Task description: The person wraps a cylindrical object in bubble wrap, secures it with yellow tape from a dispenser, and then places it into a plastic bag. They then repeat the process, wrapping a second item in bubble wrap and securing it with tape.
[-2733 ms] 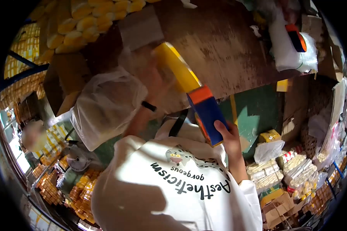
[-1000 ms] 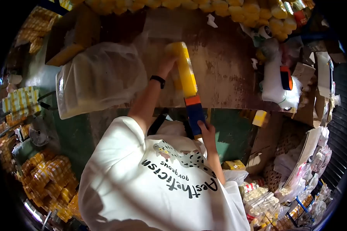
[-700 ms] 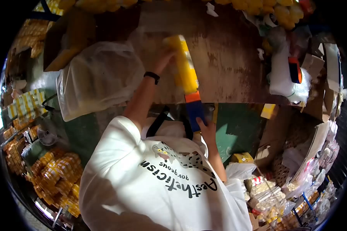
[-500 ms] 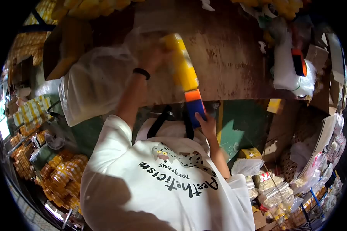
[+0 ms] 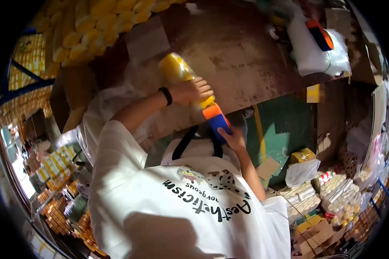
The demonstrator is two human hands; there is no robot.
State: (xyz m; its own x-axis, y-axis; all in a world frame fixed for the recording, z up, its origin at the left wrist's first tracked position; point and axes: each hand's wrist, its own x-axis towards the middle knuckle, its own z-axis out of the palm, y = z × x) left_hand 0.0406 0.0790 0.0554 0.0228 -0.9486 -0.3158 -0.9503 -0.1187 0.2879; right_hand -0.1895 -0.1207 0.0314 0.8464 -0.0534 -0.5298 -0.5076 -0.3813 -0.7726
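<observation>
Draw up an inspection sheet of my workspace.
Surface: brown tabletop, scuffed.
Job's things: yellow bundle, in line with an orange-and-blue piece.
Clutter: plastic wrap with a similar orange-and-blue item on it; piled yellow packs, far left.
Grip: left hand on the bundle, right hand on the piece.
Cables: nothing seen for certain.
Surroundings: green floor, cardboard box at left, stacked packages lower right.

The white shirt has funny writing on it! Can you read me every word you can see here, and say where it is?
"Aestheticism" on the white cloth shirt.
"orgeous" on the same shirt; the first letter is unclear.
Nothing readable on the yellow wrapped bundle or blue-and-orange case.
Marks on the yellow package are too small.
</observation>
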